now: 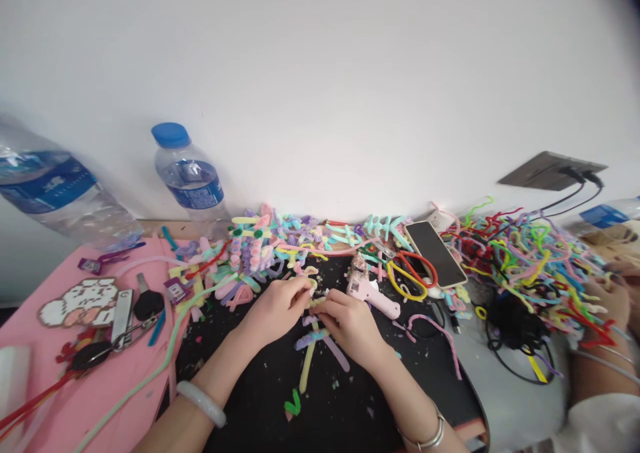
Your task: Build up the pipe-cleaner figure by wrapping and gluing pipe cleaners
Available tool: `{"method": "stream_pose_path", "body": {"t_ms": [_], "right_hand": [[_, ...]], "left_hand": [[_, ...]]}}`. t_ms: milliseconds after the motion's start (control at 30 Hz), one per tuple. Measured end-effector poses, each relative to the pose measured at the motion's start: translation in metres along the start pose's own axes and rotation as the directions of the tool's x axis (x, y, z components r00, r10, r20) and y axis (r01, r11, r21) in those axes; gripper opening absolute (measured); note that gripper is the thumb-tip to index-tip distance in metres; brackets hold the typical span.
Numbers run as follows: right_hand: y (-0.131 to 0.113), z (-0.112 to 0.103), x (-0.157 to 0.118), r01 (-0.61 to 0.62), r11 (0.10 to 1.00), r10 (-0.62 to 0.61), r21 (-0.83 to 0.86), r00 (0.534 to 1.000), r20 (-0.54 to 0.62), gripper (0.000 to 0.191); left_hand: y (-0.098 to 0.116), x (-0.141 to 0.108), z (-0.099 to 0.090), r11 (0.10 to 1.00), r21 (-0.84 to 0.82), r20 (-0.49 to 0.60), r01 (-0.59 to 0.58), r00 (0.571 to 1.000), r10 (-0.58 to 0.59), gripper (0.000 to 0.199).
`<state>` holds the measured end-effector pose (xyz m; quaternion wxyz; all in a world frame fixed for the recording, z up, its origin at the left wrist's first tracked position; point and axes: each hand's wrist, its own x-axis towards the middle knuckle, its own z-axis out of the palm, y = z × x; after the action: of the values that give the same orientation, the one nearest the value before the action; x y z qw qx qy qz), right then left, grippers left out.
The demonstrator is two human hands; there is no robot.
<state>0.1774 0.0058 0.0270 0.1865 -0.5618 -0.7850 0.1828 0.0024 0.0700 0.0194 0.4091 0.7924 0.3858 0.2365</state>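
Observation:
Both hands meet over a black mat, working on a small pastel pipe-cleaner piece (313, 338) in yellow, purple and blue strips that hang below the fingers. My left hand (281, 304) is closed in a pinch at the upper end of the piece, where a bit of pale yellow shows at the fingertips. Curled beside it, my right hand (351, 319) pinches the same piece from the right; its fingertips are partly hidden. A bent green pipe-cleaner bit (293, 403) lies just below. To the right of the hands rests a pink hot glue gun (373, 294).
Scissors with red and yellow handles (407, 276), a phone (436, 253) and finished pipe-cleaner shapes (257, 246) line the back. A tangled pipe-cleaner pile (525, 253) lies right, with another person's hand (607, 299) in it. Keys (149, 304) and a bottle (193, 179) stand left.

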Motion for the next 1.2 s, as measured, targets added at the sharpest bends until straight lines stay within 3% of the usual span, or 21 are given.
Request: {"method": "stream_pose_path", "body": {"t_ms": [100, 200, 267, 333, 467, 600, 800, 967, 1100, 1200], "right_hand": [[0.0, -0.003, -0.001, 0.008, 0.999, -0.005, 0.041, 0.997, -0.082, 0.019], [0.001, -0.006, -0.001, 0.01, 0.997, 0.007, 0.077, 0.975, -0.221, 0.019], [0.002, -0.009, -0.001, 0.012, 0.996, 0.015, 0.087, 0.951, -0.309, 0.018], [0.004, -0.011, -0.001, 0.012, 0.996, 0.022, 0.089, 0.927, -0.374, 0.017], [0.006, -0.015, -0.002, 0.005, 0.996, 0.035, 0.088, 0.896, -0.442, 0.017], [0.006, -0.016, -0.004, 0.007, 0.996, 0.033, 0.087, 0.891, -0.454, 0.017], [0.005, -0.017, -0.003, 0.007, 0.997, 0.03, 0.08, 0.894, -0.447, 0.017], [0.007, -0.016, -0.005, 0.0, 0.996, 0.04, 0.086, 0.885, -0.463, 0.017], [0.009, -0.019, -0.002, -0.017, 0.997, 0.05, 0.072, 0.872, -0.487, 0.018], [0.012, -0.028, 0.01, -0.037, 0.999, 0.017, -0.037, 0.903, -0.43, 0.023]], "left_hand": [[-0.002, -0.001, -0.003, 0.999, 0.002, -0.229, 0.032, 0.973, -0.031, 0.016], [-0.006, -0.001, -0.009, 0.994, -0.042, -0.47, 0.1, 0.876, -0.108, 0.018], [-0.007, 0.0, -0.013, 0.994, -0.034, -0.568, 0.102, 0.817, -0.103, 0.017], [-0.008, 0.001, -0.014, 0.997, 0.022, -0.607, 0.078, 0.793, -0.049, 0.018], [-0.007, 0.003, -0.011, 0.991, 0.124, -0.542, 0.049, 0.84, 0.026, 0.027], [-0.006, 0.003, -0.008, 0.977, 0.178, -0.447, 0.121, 0.894, -0.03, 0.036], [-0.01, 0.006, -0.006, 0.976, 0.147, -0.358, 0.161, 0.928, -0.099, 0.047], [-0.008, 0.007, -0.007, 0.984, -0.002, -0.308, 0.177, 0.936, -0.169, 0.049], [-0.007, 0.007, -0.008, 0.985, -0.031, -0.321, 0.172, 0.931, -0.173, 0.045], [-0.009, 0.007, -0.007, 0.99, -0.039, -0.35, 0.137, 0.926, -0.142, 0.044]]}}
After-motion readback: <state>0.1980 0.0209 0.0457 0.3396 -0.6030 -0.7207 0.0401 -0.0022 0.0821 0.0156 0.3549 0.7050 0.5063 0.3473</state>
